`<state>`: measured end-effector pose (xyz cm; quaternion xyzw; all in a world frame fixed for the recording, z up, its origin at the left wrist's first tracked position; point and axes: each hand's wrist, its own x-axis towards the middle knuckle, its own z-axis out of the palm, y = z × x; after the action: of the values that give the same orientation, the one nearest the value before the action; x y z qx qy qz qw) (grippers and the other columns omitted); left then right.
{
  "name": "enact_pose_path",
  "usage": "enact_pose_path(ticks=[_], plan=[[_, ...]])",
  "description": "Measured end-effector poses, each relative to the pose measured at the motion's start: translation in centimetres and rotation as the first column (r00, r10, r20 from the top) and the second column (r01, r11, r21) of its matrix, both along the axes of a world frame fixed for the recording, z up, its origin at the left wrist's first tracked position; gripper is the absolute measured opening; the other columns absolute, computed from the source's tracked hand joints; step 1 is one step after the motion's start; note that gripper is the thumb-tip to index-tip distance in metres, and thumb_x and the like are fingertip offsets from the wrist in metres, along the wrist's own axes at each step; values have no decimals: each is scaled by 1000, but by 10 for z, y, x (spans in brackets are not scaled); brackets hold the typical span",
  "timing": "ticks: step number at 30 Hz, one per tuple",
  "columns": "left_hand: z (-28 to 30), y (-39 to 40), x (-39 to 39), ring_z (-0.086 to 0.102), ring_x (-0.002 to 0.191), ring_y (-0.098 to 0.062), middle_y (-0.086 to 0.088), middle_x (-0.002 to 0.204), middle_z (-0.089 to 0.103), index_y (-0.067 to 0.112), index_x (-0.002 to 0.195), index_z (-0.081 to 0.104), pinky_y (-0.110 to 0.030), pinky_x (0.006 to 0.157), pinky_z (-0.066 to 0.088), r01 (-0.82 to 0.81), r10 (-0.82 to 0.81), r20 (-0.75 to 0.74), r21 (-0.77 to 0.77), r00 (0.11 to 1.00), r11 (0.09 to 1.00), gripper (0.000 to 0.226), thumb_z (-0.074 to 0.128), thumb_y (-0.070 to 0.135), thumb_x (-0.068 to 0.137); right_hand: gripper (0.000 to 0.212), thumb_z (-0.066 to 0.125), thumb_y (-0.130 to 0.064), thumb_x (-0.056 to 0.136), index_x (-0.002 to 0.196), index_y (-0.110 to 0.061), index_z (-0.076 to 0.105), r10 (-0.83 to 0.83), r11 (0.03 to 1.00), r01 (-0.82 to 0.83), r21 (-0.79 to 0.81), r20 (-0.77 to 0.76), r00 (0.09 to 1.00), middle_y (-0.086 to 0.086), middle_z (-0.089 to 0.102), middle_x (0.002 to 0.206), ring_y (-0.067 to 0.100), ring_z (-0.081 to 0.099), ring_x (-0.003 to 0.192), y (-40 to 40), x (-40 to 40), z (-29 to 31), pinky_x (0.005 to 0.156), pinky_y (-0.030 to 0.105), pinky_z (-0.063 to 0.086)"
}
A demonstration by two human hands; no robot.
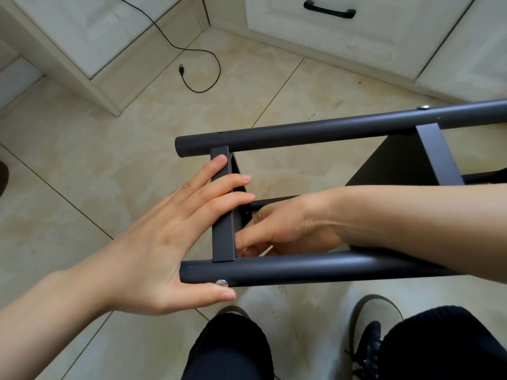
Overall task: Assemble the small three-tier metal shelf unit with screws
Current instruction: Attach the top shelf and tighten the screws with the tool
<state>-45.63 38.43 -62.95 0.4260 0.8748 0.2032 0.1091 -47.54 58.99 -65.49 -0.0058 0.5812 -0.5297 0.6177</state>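
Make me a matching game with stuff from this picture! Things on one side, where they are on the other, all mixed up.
Things:
1. left hand
2. right hand
3. black cable
4. drawer handle

Places:
A. lying loose on the floor tiles
B. on the white cabinet at the top
C. flat against the end crossbar, thumb by the screw
D. reaching in between the two tubes

Pairs: 1-C, 2-D, 3-A, 4-B
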Motion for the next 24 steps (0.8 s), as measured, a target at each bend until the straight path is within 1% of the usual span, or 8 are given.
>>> enact_pose_path(ticks=[2,5,8,10,12,15,19,24], plan=[[0,0,0,4,157,-23,8,165,21,23,152,34,-30,123,14,-1,1,-1,-2,1000,1000,85,59,67,84,21,54,-22,99,101,-5,65,-7,1000,7,-22,6,1000,8,62,90,21,56,88,0,-1,1,81,29,47],[0,-1,0,4,157,-22,9,165,21,24,152,34,-30,123,14,1,-1,-7,-6,1000,1000,84,57,68,85,22,54,-22,98,80,-14,64,-20,999,21,-42,23,1000,-1,62,74,10,59,68,4,-4,2,67,23,51],[0,0,0,3,157,-21,10,165,19,26,151,33,-29,123,14,0,0,-17,-10,1000,1000,83,57,69,84,21,58,-18,96,77,-13,67,-15,999,15,-41,8,1000,0,62,73,12,57,66,8,-6,4,73,29,47],[0,0,0,3,157,-21,11,165,20,26,151,33,-28,123,14,-4,4,-11,-7,1000,1000,84,60,67,83,20,59,-19,96,79,-12,67,-12,1000,12,-22,-6,1000,1,62,73,12,57,65,6,-5,4,70,28,48],[0,0,0,3,157,-21,10,165,20,25,150,34,-28,123,14,-1,1,-7,-4,1000,1000,83,60,66,82,15,57,-21,98,91,-11,66,-4,1000,4,-3,-9,1000,2,61,75,13,57,69,3,-3,3,68,25,48],[0,0,0,3,157,-22,10,165,21,24,150,35,-28,123,14,-1,1,-5,-1,1000,1000,83,60,65,82,13,54,-20,99,110,-15,59,0,1000,0,-20,3,1000,9,57,90,21,54,85,0,-1,1,80,29,46],[0,0,0,4,157,-22,10,165,21,24,150,36,-28,122,15,-2,2,-8,-4,1000,1000,83,61,65,82,14,57,-15,96,87,-10,65,-30,998,31,-58,16,999,4,61,82,13,58,72,4,-3,2,74,27,47],[0,0,0,3,157,-21,11,165,20,25,149,36,-28,122,15,-7,7,-9,-4,1000,1000,84,63,64,80,15,60,-14,94,82,-12,68,-19,996,18,-87,-4,1000,4,62,84,10,57,68,9,-6,2,77,30,47]])
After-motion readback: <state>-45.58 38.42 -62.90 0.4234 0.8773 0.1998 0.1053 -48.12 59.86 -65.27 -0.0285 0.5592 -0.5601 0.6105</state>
